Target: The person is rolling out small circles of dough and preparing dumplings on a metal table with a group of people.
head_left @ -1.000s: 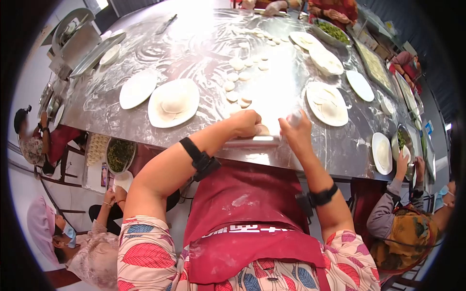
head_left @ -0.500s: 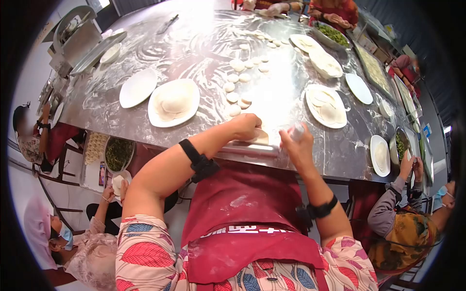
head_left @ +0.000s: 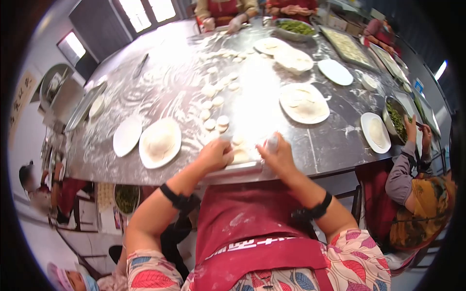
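My left hand (head_left: 216, 155) is closed at the table's front edge, its curled fingers at the rim of a pale dough wrapper (head_left: 241, 156). To the right, my right hand (head_left: 278, 156) is wrapped around a rolling pin, whose whitish end (head_left: 271, 143) sticks up past the fingers; the rest of it is hidden or blurred. Small flattened dough pieces (head_left: 206, 104) lie in a loose line beyond my hands. On the left, a white plate (head_left: 141, 154) bears a mound of dough wrappers (head_left: 160, 139). Farther right, another plate (head_left: 286, 112) carries more wrappers (head_left: 307, 103).
The steel table (head_left: 170, 92) is dusted with flour. An empty-looking white plate (head_left: 127, 138) stands at the left. A bowl of green filling (head_left: 297, 27) and a tray of dumplings (head_left: 347, 44) are at the back. A co-worker (head_left: 420, 189) sits at the right beside another bowl (head_left: 397, 119).
The head view has tilted up and shifted, so the table's far side shows more. My hands are closer together, still at the front edge with the wrapper and rolling pin.
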A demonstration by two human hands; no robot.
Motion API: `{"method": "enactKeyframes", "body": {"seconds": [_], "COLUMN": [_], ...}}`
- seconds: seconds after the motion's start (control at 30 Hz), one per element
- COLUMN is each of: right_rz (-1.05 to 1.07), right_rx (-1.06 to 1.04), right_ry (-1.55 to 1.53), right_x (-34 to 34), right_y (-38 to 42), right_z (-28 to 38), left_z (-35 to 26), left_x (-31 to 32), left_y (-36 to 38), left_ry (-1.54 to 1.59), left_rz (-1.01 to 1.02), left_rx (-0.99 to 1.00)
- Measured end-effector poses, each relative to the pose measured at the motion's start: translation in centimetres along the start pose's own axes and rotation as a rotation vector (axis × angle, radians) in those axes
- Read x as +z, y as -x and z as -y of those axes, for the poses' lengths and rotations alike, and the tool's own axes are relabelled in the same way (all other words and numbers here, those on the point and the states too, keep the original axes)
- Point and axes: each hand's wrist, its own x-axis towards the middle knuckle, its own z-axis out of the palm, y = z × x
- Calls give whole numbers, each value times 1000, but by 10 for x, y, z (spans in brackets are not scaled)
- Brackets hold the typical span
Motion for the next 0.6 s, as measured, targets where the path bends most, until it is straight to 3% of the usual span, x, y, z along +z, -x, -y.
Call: {"method": "enactKeyframes", "body": {"seconds": [0.07,0.13,0.17,0.27,0.47,0.6], "right_rz": [3,7,30,54,32,61], "right_rx": [6,-51,-17,-23,-139,-124], "right_ry": [-28,-18,-48,-101,-93,-95], "right_x": [-5,-7,-9,-9,-9,-13], "right_y": [24,34,34,27,20,21], "right_z": [3,4,5,3,-3,0], "left_z": [-3,6,4,-43,-112,-89], "left_x": [3,9,7,-5,5,1], "left_y": [-3,-20,-30,-71,-176,-182], "left_ry": [140,500,463,473,1168,726], "left_rz": [29,100,142,234,319,192], "left_rx": [-33,-6,-1,-8,50,-60]}}
